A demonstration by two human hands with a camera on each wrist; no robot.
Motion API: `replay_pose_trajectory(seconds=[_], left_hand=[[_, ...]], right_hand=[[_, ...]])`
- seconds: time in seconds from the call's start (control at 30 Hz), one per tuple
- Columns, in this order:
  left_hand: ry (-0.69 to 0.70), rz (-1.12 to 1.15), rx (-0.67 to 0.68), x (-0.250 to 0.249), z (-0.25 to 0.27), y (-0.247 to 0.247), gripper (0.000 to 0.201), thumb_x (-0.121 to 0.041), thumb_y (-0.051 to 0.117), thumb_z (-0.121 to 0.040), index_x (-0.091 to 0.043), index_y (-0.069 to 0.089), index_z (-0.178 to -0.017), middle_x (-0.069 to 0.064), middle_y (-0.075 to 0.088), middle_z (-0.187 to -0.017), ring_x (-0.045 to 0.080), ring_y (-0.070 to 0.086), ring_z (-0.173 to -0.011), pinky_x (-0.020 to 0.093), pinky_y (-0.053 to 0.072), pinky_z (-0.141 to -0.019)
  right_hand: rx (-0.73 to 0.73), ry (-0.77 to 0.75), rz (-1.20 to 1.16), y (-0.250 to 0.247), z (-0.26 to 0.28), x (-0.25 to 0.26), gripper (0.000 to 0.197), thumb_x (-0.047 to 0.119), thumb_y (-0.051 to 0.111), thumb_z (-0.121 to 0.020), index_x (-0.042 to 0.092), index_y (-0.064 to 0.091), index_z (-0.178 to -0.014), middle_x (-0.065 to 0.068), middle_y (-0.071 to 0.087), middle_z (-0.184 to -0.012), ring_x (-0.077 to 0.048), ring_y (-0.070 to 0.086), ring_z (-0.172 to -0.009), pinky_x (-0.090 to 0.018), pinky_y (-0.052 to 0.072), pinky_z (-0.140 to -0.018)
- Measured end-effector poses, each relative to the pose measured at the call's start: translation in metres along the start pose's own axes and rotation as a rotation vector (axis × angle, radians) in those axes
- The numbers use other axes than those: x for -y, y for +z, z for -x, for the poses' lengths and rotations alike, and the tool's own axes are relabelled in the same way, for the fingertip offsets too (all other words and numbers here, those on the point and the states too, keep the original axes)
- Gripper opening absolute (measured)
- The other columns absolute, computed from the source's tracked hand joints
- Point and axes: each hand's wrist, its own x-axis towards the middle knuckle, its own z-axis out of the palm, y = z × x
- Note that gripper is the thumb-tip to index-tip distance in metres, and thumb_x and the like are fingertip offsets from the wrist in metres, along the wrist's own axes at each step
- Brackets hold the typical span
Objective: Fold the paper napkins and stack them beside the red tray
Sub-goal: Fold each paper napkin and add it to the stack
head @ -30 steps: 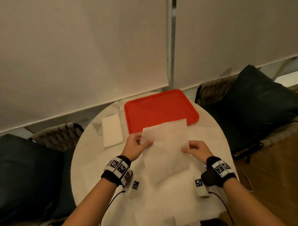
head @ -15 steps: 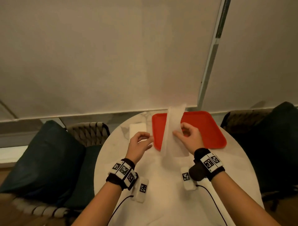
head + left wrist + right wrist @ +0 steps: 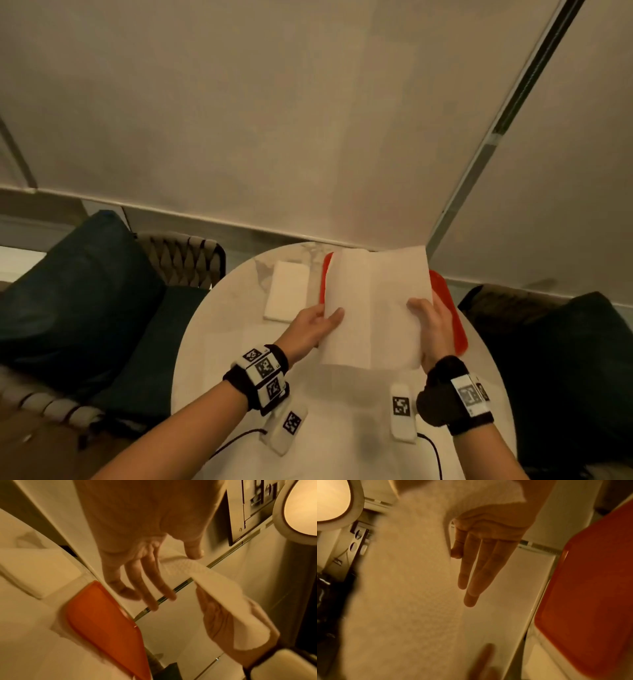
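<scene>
napkin (image 3: 373, 308) held up at frame centre, over table (image 3: 219, 342), covering most of red tray (image 3: 452, 318). left hand (image 3: 308, 329) pinches its left edge, thumb on top, fingers straight beneath. right hand (image 3: 433, 325) pinches right edge likewise. folded stack (image 3: 286, 291) lies just left of tray.

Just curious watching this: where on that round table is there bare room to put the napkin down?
Bare marble shows left of the folded stack and nearer, between the wrists. The far right is crowded: the red tray fills it, and the held napkin hangs over it.
</scene>
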Motion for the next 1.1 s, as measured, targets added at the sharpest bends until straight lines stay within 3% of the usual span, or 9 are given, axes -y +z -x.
replay_pose_trajectory(seconds=[0.13, 0.2, 0.37, 0.47, 0.6, 0.73, 0.87, 1.03, 1.1], left_hand=[[0.196, 0.077, -0.104, -0.011, -0.01, -0.001, 0.014, -0.009, 0.071, -0.085, -0.009, 0.062, -0.096, 0.008, 0.073, -0.1, 0.02, 0.071, -0.088, 0.026, 0.056, -0.071], [0.245, 0.037, -0.105, -0.016, -0.013, -0.004, 0.015, -0.004, 0.072, -0.083, -0.011, 0.059, -0.084, 0.004, 0.072, -0.092, 0.019, 0.069, -0.084, 0.026, 0.054, -0.07], [0.329, -0.063, -0.034, -0.024, -0.012, 0.0, 0.02, -0.002, 0.071, -0.083, -0.013, 0.054, -0.081, -0.003, 0.063, -0.091, 0.014, 0.062, -0.086, 0.022, 0.048, -0.083], [0.309, 0.05, -0.045, -0.026, -0.007, -0.001, 0.018, -0.007, 0.065, -0.088, -0.006, 0.048, -0.095, -0.002, 0.067, -0.096, 0.016, 0.064, -0.087, 0.02, 0.05, -0.073], [0.197, 0.205, -0.183, -0.016, -0.002, -0.023, 0.039, -0.008, 0.063, -0.09, -0.019, 0.039, -0.119, 0.009, 0.071, -0.099, 0.018, 0.071, -0.083, 0.027, 0.055, -0.067], [0.173, 0.134, -0.254, -0.002, -0.002, -0.06, 0.067, 0.015, 0.048, -0.088, -0.034, 0.031, -0.13, 0.015, 0.069, -0.106, 0.03, 0.07, -0.09, 0.047, 0.058, -0.078], [0.132, 0.126, -0.253, 0.007, -0.01, -0.09, 0.074, 0.016, 0.044, -0.087, -0.046, 0.036, -0.126, 0.009, 0.07, -0.107, 0.032, 0.069, -0.094, 0.049, 0.057, -0.08], [0.11, -0.067, -0.273, 0.028, -0.032, -0.118, 0.048, 0.018, 0.043, -0.083, -0.014, 0.06, -0.114, 0.0, 0.064, -0.117, 0.024, 0.058, -0.115, 0.043, 0.05, -0.097], [0.041, -0.116, -0.275, 0.037, -0.044, -0.13, 0.038, 0.012, 0.053, -0.085, -0.014, 0.066, -0.11, -0.002, 0.063, -0.118, 0.019, 0.06, -0.112, 0.036, 0.052, -0.096]], right_hand=[[-0.007, -0.129, 0.204, -0.011, -0.001, -0.002, 0.026, 0.008, 0.058, -0.09, 0.032, 0.061, -0.1, 0.008, 0.068, -0.1, -0.014, 0.064, -0.092, -0.032, 0.05, -0.077], [0.011, -0.183, 0.288, -0.011, -0.001, -0.003, 0.027, 0.008, 0.06, -0.089, 0.034, 0.061, -0.097, 0.016, 0.067, -0.096, -0.007, 0.064, -0.093, -0.026, 0.049, -0.077], [0.056, -0.323, 0.49, 0.02, 0.003, -0.007, 0.005, 0.023, 0.063, -0.088, 0.02, 0.06, -0.09, 0.003, 0.066, -0.091, -0.013, 0.062, -0.087, -0.036, 0.053, -0.073], [0.185, -0.386, 0.533, 0.05, 0.013, -0.014, 0.018, 0.043, 0.062, -0.087, 0.028, 0.062, -0.096, 0.014, 0.059, -0.115, 0.0, 0.053, -0.108, -0.027, 0.044, -0.089], [0.348, -0.309, 0.684, 0.076, 0.014, -0.038, 0.043, 0.069, 0.046, -0.08, 0.041, 0.065, -0.107, 0.016, 0.04, -0.145, -0.005, 0.028, -0.135, -0.032, 0.022, -0.108], [0.326, -0.174, 0.568, 0.094, 0.005, -0.051, 0.016, 0.042, 0.06, -0.09, 0.042, 0.068, -0.103, 0.008, 0.042, -0.141, -0.008, 0.036, -0.131, -0.033, 0.031, -0.107], [0.366, -0.008, 0.29, 0.113, -0.011, -0.064, 0.031, 0.011, 0.055, -0.094, 0.035, 0.065, -0.111, 0.004, 0.053, -0.129, -0.02, 0.062, -0.106, -0.039, 0.055, -0.087], [0.235, 0.145, 0.181, 0.14, -0.037, -0.088, 0.031, -0.004, 0.058, -0.088, 0.018, 0.07, -0.106, -0.023, 0.065, -0.111, -0.022, 0.066, -0.085, -0.028, 0.057, -0.07], [0.234, 0.17, 0.244, 0.149, -0.051, -0.1, 0.031, -0.003, 0.064, -0.085, 0.017, 0.07, -0.107, -0.023, 0.069, -0.084, -0.017, 0.065, -0.069, -0.028, 0.055, -0.064]])
